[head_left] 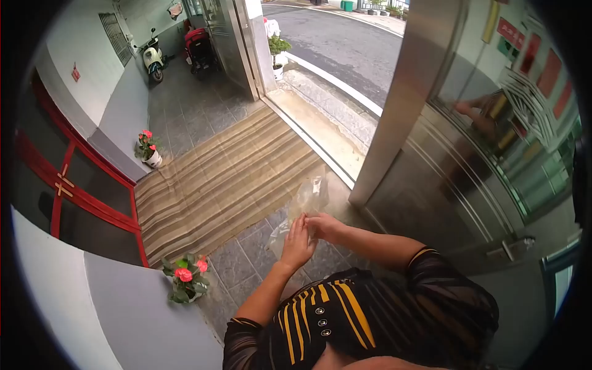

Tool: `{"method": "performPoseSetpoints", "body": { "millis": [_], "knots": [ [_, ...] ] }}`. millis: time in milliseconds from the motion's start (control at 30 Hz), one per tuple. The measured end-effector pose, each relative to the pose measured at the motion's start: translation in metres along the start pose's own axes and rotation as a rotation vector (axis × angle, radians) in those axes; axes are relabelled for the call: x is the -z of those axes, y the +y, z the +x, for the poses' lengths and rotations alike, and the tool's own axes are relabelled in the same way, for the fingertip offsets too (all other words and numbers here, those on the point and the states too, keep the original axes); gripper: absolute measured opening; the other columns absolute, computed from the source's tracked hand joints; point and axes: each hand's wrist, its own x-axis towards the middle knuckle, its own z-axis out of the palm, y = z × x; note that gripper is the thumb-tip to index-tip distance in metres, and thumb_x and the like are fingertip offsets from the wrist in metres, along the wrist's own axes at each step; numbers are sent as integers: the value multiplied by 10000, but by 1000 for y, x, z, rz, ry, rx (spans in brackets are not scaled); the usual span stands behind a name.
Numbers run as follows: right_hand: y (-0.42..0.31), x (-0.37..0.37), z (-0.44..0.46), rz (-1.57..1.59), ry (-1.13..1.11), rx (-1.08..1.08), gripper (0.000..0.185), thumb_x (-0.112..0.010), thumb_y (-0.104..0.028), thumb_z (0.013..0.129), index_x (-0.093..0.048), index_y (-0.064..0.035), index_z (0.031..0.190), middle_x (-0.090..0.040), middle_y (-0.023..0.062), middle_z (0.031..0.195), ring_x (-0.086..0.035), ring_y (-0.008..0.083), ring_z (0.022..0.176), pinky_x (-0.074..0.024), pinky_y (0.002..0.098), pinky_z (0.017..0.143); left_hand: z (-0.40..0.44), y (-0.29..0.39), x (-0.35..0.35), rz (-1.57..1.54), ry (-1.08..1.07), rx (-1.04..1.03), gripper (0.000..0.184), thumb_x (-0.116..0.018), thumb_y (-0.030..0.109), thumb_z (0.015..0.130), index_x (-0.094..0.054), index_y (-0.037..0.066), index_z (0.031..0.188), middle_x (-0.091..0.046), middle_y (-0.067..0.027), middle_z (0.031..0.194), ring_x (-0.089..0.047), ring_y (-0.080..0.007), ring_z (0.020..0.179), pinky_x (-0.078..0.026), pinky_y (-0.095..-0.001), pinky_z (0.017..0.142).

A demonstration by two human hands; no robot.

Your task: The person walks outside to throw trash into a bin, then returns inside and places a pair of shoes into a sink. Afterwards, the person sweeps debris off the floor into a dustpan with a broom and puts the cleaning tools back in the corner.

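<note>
Near the frame's centre, a clear bag [311,195] is gripped between the left hand [299,243] and right hand [327,227], their fingers nearly closed and touching. A striped mat [222,179] is seen left of centre.

Both hands held low in front of the torso [333,314], set close against each other at the fingers. Left forearm [264,291] bared, angled up and inward; left hand [298,246] turned back-up, fingers extended, close-set. Right forearm [382,246] bared, laid more nearly crosswise; right hand [325,227] pointed inward, its fingertips partly hidden. Exact grip not discerned.
</note>
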Motion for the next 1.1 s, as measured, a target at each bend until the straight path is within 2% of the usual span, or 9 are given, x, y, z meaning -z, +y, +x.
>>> {"method": "performPoseSetpoints", "body": {
  "millis": [67,167,233,300,467,500,867,1000,1100],
  "knots": [
    [13,18,18,-184,258,11,346,-499,-154,782,-440,-45,1105,-516,97,1013,-532,182,890,-460,333,694,-3,19,18,166,-165,31,561,-558,303,738,-355,59,1200,-291,-125,1286,-222,-301,1207,-183,-358,984],
    [-54,69,147,26,243,158,369,-445,-61,750,-458,-55,1118,-559,94,936,-560,178,777,-482,324,669,111,-44,113,31,-345,-71,422,-562,277,742,-486,20,1068,-455,-125,1155,-375,-266,1116,-267,-332,936],
    [-96,83,170,53,396,164,378,-405,-18,751,-439,-28,1127,-552,119,953,-566,206,803,-485,330,682,156,-52,173,-261,-222,-34,340,-579,267,716,-548,30,957,-551,-119,996,-483,-240,992,-308,-374,903],
    [-137,82,181,132,402,148,381,-375,-2,756,-422,-3,1134,-546,124,973,-562,232,846,-480,345,708,204,-40,252,-195,-61,-158,330,-583,274,716,-553,31,937,-576,-99,919,-519,-237,901,-356,-373,833],
    [-188,150,228,87,512,178,372,-357,-18,770,-414,-7,1137,-543,124,992,-563,212,854,-475,361,707,313,-13,400,137,686,-834,713,-500,585,677,-456,-39,1020,-499,-120,799,-439,-218,726,-340,-352,710],
    [-197,155,235,65,532,177,376,-360,-17,769,-411,-12,1141,-545,119,991,-564,205,854,-475,361,704,356,20,434,543,310,-1327,798,-293,590,790,-93,1,1289,-378,12,783,-370,-94,606,-356,-269,601],
    [-323,299,315,201,875,157,300,-434,-42,765,-458,-15,1062,-548,103,922,-565,225,814,-482,385,672,618,-79,405,311,339,-1332,760,-340,571,775,-171,-10,1235,-404,-23,802,-387,-121,645,-351,-280,625],
    [-376,391,349,195,679,168,275,-435,-77,774,-469,25,1027,-559,126,836,-568,234,734,-490,381,648,725,-79,426,489,544,-1397,745,-359,563,769,-202,-14,1214,-415,-37,809,-394,-132,661,-350,-284,634],
    [-441,418,371,42,669,153,400,-374,-87,804,-337,25,1186,-524,162,1024,-569,245,820,-472,372,709,789,-66,453,619,850,-1469,734,-374,557,764,-226,-17,1198,-423,-48,814,-399,-141,673,-348,-287,642]
  ]
}}
